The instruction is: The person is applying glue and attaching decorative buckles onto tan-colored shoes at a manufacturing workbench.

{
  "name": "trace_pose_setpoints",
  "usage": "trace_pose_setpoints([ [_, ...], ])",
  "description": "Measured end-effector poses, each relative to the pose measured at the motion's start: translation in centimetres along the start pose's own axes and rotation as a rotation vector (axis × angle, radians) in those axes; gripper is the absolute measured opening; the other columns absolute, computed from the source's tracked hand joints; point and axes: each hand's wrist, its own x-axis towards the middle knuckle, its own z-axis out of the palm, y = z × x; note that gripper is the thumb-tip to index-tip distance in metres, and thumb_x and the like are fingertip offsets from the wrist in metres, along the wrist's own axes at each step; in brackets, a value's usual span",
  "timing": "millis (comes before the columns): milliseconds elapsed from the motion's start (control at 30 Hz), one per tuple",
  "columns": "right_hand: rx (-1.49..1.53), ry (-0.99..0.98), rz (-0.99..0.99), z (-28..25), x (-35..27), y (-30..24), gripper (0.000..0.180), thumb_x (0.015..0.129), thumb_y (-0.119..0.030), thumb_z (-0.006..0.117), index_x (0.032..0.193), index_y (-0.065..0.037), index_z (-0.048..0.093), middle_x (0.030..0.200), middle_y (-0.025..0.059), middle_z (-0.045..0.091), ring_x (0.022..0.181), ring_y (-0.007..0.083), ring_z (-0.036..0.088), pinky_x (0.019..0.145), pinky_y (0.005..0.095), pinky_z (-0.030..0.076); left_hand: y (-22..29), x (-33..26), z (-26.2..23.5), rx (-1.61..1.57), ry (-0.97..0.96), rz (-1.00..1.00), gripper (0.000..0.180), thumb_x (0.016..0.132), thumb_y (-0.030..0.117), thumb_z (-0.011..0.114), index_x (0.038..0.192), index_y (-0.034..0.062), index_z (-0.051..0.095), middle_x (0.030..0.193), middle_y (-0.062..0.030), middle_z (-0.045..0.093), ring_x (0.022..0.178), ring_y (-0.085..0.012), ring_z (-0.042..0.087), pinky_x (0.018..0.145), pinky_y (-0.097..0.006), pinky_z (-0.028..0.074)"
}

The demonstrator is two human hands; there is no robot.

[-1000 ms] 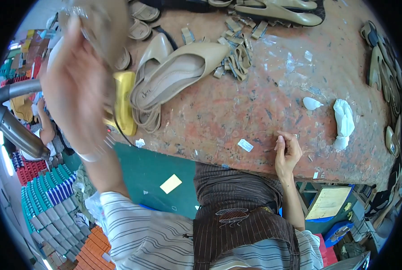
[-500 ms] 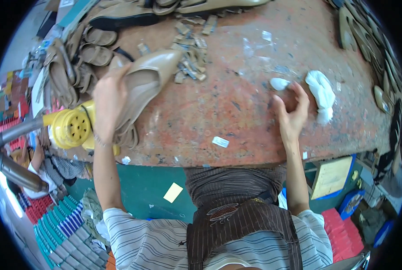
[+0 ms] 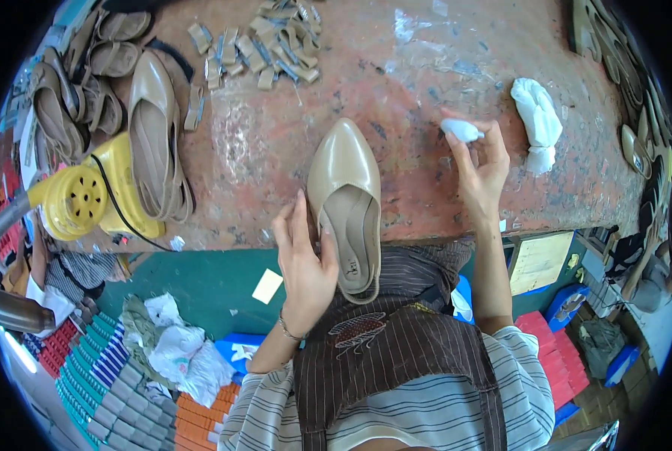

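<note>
A glossy beige slingback shoe [image 3: 343,159], toe pointing away from me, lies at the table's near edge with its heel end reaching past it. My left hand [image 3: 306,263] grips its left side, thumb over the rim and fingers along the outside. To the right, my right hand [image 3: 484,161] holds a small white squeeze bottle [image 3: 461,130] between thumb and fingers, just above the tabletop. Beside that hand lies a crumpled white cloth bundle [image 3: 537,124]. A second beige shoe [image 3: 153,98] rests at the left, against a yellow device [image 3: 118,188].
Several beige strap pieces [image 3: 264,45] are heaped at the far side of the worn red-brown table [image 3: 419,199]. More shoes line the left [image 3: 54,113] and right [image 3: 622,56] edges. A black cord [image 3: 118,203] runs by the yellow device.
My left hand has brought a shoe from the left to the table's near middle. My right hand, open beside the small white bottle before, has taken hold of it. The view has shifted.
</note>
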Motion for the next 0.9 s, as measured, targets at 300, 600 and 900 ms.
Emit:
trace_pose_setpoints([
  [300, -0.359, -0.351, -0.333, 0.9, -2.0, -2.5, 0.029, 0.07, 0.001, 0.072, 0.098, -0.001, 0.068, 0.092, 0.0109, 0.069, 0.082, 0.0247, 0.064, 0.069, 0.0319, 0.05, 2.8, 0.8, 3.1, -1.554, -0.117, -0.547, 0.046, 0.089, -0.004, 0.051, 0.134, -0.0058, 0.038, 0.132, -0.0188, 0.041, 0.126, -0.0263, 0.043, 0.109, -0.036, 0.033],
  [600, -0.517, -0.456, -0.434, 2.2, -0.5, -3.4, 0.028, 0.071, -0.006, 0.073, 0.099, -0.006, 0.067, 0.079, 0.0066, 0.062, 0.069, 0.0236, 0.056, 0.059, 0.0338, 0.047, 0.8, 2.0, 7.8, -1.863, -0.017, -0.324, 0.034, 0.088, -0.007, 0.05, 0.121, -0.0028, 0.045, 0.111, -0.0056, 0.055, 0.113, -0.0164, 0.05, 0.1, -0.032, 0.039],
  [900, -0.638, -0.527, -0.468, 2.8, 0.4, -3.9, 0.024, 0.075, -0.012, 0.071, 0.098, -0.007, 0.066, 0.076, 0.0061, 0.059, 0.07, 0.0243, 0.057, 0.057, 0.035, 0.047, 0.6, 2.2, 7.6, -1.809, -0.004, -0.363, 0.047, 0.089, -0.005, 0.05, 0.134, -0.0046, 0.037, 0.132, -0.0134, 0.049, 0.126, -0.0264, 0.045, 0.106, -0.039, 0.038],
])
